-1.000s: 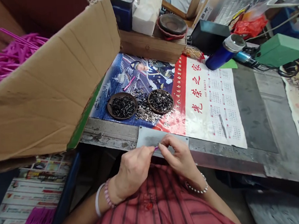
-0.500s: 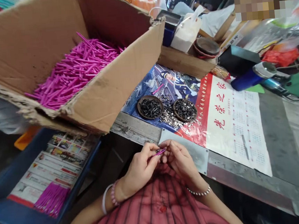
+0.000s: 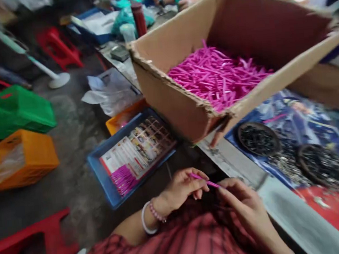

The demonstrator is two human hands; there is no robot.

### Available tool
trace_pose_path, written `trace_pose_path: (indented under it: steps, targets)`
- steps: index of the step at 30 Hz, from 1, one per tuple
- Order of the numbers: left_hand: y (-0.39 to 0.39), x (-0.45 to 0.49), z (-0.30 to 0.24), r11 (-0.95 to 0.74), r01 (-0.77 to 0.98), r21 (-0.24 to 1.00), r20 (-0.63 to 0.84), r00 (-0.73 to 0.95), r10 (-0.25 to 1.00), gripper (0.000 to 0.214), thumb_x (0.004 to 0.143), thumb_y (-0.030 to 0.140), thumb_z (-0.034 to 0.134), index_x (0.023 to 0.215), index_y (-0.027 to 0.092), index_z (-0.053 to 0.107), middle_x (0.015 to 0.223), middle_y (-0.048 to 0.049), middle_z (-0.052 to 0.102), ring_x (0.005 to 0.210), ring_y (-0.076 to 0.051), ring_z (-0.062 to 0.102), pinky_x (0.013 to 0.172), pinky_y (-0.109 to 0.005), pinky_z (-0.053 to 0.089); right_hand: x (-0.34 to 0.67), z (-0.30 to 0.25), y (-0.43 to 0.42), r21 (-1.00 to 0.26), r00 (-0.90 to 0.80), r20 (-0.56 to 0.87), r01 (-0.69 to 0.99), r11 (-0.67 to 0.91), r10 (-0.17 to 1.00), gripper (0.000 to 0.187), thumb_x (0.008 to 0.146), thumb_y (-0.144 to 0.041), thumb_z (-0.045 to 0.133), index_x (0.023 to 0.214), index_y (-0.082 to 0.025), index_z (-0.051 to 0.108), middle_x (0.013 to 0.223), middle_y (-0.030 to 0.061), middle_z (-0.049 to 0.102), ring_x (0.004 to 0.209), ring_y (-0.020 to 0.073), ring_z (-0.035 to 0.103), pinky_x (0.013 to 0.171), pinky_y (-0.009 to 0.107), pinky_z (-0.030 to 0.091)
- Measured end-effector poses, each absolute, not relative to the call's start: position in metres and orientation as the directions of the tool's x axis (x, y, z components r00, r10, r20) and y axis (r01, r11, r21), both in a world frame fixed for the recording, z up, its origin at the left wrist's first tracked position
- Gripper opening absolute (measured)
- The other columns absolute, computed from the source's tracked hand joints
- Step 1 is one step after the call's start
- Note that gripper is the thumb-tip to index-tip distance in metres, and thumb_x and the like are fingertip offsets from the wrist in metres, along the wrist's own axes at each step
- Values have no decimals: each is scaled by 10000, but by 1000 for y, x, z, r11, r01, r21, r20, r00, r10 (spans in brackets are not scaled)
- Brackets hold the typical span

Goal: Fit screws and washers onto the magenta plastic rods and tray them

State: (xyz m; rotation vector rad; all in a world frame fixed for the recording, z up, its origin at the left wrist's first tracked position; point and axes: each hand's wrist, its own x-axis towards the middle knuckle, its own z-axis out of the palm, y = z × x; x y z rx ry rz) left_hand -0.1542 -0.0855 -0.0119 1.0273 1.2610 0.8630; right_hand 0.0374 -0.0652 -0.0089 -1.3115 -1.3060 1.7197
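Note:
A thin magenta plastic stick [image 3: 213, 184] spans the gap between my two hands, above my lap. My left hand [image 3: 186, 185] pinches its left part between thumb and fingers. At the other end, the thumb and fingers of my right hand [image 3: 242, 199] close on the tip. Beyond my hands a cardboard box [image 3: 173, 103] holds a heap of similar magenta sticks [image 3: 218, 77]. More sticks [image 3: 123, 180] lie side by side in a blue tray [image 3: 105, 188] at my left. On the right, two round dishes hold small dark parts [image 3: 258, 138], with small shiny pieces [image 3: 288, 168] scattered between them.
Orange [image 3: 38, 158] and green [image 3: 16, 110] crates stand on the floor at left, near red stools [image 3: 34, 249] and a fan's stand [image 3: 59, 80]. Another person's hands [image 3: 186, 3] are at the far table. The bench edge [image 3: 234, 157] runs along my right.
The view has swung left, bringing the floor and crates in. My hands have drawn a little apart, and more of the magenta stick shows between them.

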Motion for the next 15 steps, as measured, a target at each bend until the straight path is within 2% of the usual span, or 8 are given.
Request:
trace_pose_path:
  steps: [2,4,6,8,10,12,15]
  targets:
    - [-95,-189,-14,294,220,930,-292,-42,956,302,987,387,535,974,123,680,821,-96,737,602,-148,659,566,-265,539,23,-11,-65,-945,-472,-325,187,-267,820,362,880,-545,709,988,-200,694,825,57,704,684,189,652,596,279,551]
    - [-105,-233,-14,321,370,872,-263,-199,944,230,982,319,530,981,145,681,1004,-111,737,838,-187,706,742,-301,576,14,-14,-63,-949,-555,-302,257,-185,775,408,896,-558,679,1110,-211,676,969,90,741,841,238,712,721,324,592]
    - [-114,-285,-14,382,495,781,-240,-326,914,199,987,255,502,1027,159,671,1139,-115,704,1106,-222,656,966,-349,528,12,-16,-60,-937,-582,-295,331,-110,758,381,918,-546,651,1110,-218,678,1007,94,754,922,260,728,794,342,592]
    - [-120,-336,-19,477,600,643,-243,-431,869,206,997,221,474,1024,160,668,1185,-126,676,1222,-254,593,1075,-393,453,15,-18,-57,-917,-586,-305,393,-66,751,337,946,-528,613,1052,-219,697,1001,88,761,928,263,733,805,342,585]
    - [-124,-378,-30,569,668,479,-289,-492,821,186,991,191,490,975,152,671,1173,-144,667,1252,-291,571,1085,-430,437,20,-19,-55,-902,-587,-315,429,-44,746,323,968,-513,579,1012,-220,707,976,78,766,896,256,733,788,334,580]
    - [-127,-407,-44,622,712,326,-372,-508,777,135,981,214,566,960,139,677,1114,-131,683,1169,-289,619,1030,-455,481,25,-19,-57,-895,-589,-308,447,-17,747,313,981,-496,562,987,-221,711,935,65,764,851,242,726,767,323,574]
    - [-128,-427,-66,619,768,168,-476,-486,733,251,976,325,646,1148,143,659,1175,-93,680,1055,-243,669,927,-463,561,29,-17,-60,-892,-592,-275,450,29,757,300,990,-472,548,956,-220,709,894,57,755,801,226,714,736,310,568]
